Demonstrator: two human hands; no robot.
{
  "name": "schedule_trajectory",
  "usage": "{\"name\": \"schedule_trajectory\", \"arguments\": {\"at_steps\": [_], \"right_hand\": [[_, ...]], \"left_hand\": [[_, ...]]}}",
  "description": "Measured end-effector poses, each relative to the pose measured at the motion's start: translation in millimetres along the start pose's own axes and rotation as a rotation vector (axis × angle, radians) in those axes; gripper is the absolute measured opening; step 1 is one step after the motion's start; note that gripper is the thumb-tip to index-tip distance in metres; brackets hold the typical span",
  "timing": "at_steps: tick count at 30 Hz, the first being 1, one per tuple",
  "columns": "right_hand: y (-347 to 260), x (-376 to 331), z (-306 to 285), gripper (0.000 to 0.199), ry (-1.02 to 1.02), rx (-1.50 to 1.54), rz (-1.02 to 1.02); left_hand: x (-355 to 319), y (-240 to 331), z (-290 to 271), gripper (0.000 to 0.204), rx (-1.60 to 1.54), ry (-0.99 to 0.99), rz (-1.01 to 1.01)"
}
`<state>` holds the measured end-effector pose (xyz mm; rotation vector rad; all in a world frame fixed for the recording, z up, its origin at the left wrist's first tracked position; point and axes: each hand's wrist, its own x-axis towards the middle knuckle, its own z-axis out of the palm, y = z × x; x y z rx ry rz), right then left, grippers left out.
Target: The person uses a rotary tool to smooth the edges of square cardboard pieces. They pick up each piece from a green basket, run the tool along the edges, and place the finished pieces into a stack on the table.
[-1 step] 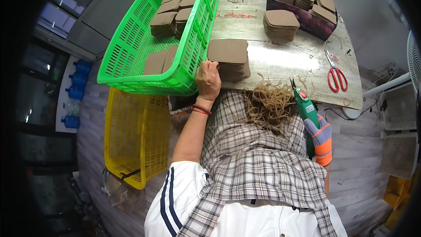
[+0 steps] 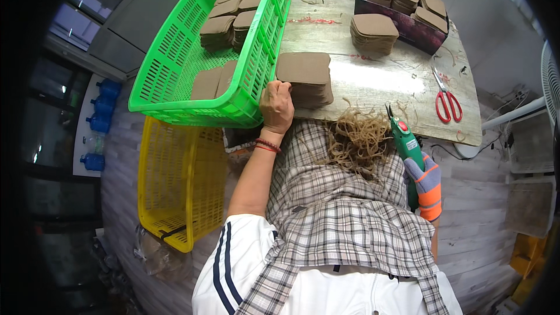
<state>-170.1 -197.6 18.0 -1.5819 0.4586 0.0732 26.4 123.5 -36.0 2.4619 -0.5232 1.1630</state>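
My left hand (image 2: 276, 107), bare with a beaded bracelet and a red string at the wrist, is closed at the near left corner of a stack of brown rounded squares (image 2: 303, 70). Its curled fingers cover that corner, so whatever they pinch is hidden. In a grey and orange glove, my right hand (image 2: 425, 178) grips green electric scissors (image 2: 406, 143) with a red button, their blades pointing away from me at the table edge. A tangled heap of tan trimmings (image 2: 359, 143) lies on my plaid apron (image 2: 344, 216), left of the tool.
A green plastic crate (image 2: 254, 90) holding brown stacks stands left of my hand, with a yellow crate (image 2: 169, 186) below. On the table (image 2: 350, 90) are another brown stack (image 2: 373, 32), a dark box (image 2: 402, 29) of stacks and red-handled scissors (image 2: 448, 102). A fan (image 2: 548, 81) stands far right.
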Motion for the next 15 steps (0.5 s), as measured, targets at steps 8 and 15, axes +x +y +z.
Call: {"name": "schedule_trajectory", "arguments": {"at_steps": [8, 15], "right_hand": [[0, 10, 1, 0.023, 0.025, -0.088, 0.017], [2, 30, 0, 0.032, 0.093, -0.189, -0.052]], "left_hand": [[-10, 15, -26, 0.008, -0.253, -0.146, 0.108], [9, 45, -74, 0.062, -0.140, -0.938, 0.469]]}}
